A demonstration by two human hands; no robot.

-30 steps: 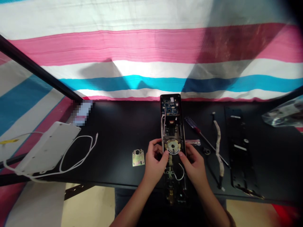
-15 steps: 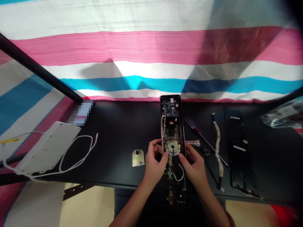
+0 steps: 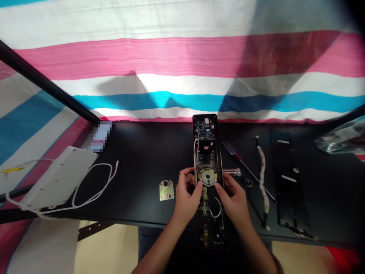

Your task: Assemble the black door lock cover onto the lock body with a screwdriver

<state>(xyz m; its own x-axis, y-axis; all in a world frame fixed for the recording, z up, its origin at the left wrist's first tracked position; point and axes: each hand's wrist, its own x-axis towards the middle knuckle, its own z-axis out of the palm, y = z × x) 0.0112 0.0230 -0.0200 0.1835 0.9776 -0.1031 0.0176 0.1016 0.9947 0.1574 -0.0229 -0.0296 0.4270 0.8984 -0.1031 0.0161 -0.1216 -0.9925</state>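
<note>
A long black electronic door lock housing lies open in front of me, its inner side facing up and its near end over the table's front edge. My left hand is closed on its left side, and my right hand grips the right side. Both thumbs press at the lower rim of a round metal disc in the middle of the housing. At the far end sits a blue circuit board. White wires run down the left inside, and a loose white wire curls below the disc.
Left of my hands lies a square metal plate. To the right are a screwdriver, a wrapped cable, a long black back plate and a plastic bag. A white box with a cable stands at the left.
My hands keep their hold on the lock housing, almost in place. The bright glint along the disc's lower rim is slightly smaller now.
</note>
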